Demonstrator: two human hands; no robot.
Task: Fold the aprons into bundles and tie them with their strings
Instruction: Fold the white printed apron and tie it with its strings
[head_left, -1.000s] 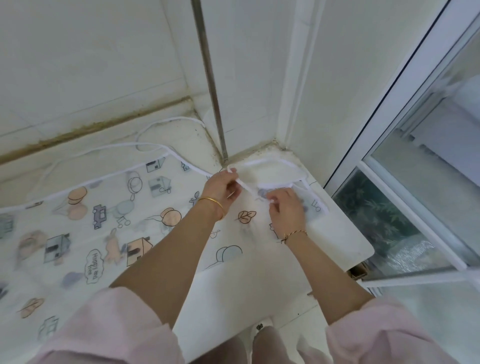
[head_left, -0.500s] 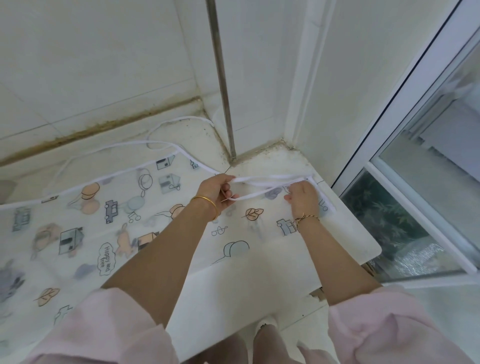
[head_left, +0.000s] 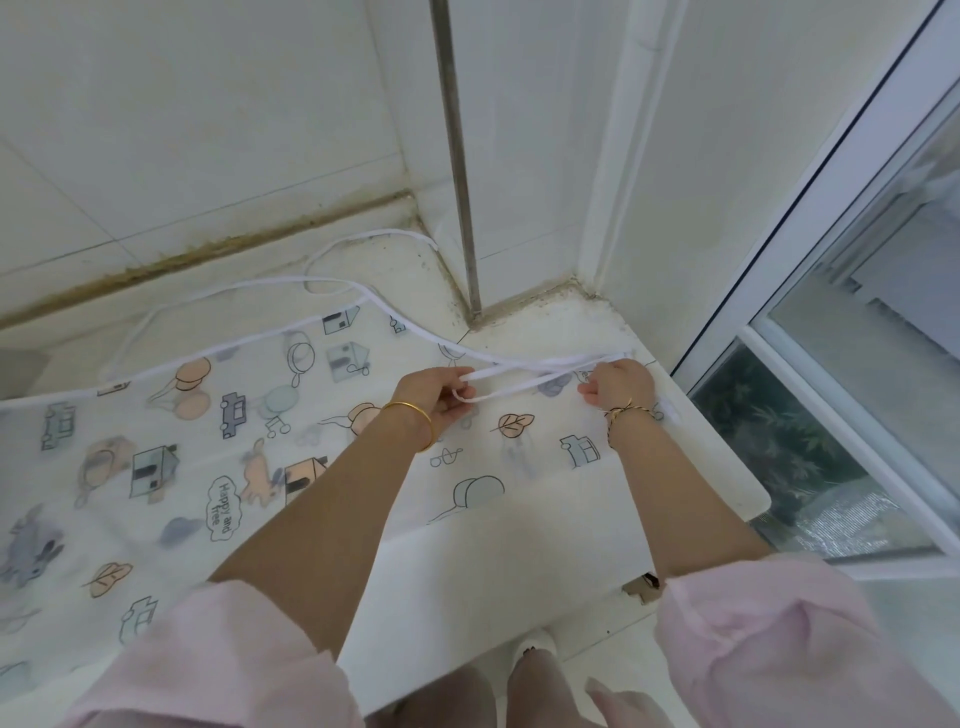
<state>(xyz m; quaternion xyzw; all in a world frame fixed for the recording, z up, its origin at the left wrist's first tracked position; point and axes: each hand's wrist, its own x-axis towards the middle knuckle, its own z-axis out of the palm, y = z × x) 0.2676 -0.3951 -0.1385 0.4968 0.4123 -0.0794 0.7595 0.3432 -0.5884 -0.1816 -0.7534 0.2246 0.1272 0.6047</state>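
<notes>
The left hand (head_left: 434, 397) pinches a loop of thin white apron string (head_left: 524, 387). The right hand (head_left: 621, 382) curls round the string at the far corner of the translucent cartoon-printed plastic apron (head_left: 249, 447), which lies flat on the white surface (head_left: 519, 582). A grey metal pipe (head_left: 457, 156) stands in the corner behind, and a white window frame (head_left: 810, 234) is to the right.

Person is wearing a loose pale pink left sleeve (head_left: 208, 660) and a matching right sleeve (head_left: 769, 623), both bunching near the elbows and leaving the forearms bare. A plain gold bangle (head_left: 410, 415) is sitting on the wrist behind the left hand (head_left: 436, 395); a thin twisted bracelet (head_left: 626, 410), gold and dark strands, is circling the wrist behind the right hand (head_left: 618, 387). Pale trouser legs (head_left: 543, 691) and a white shoe toe (head_left: 535, 636) are showing at the bottom edge.
</notes>
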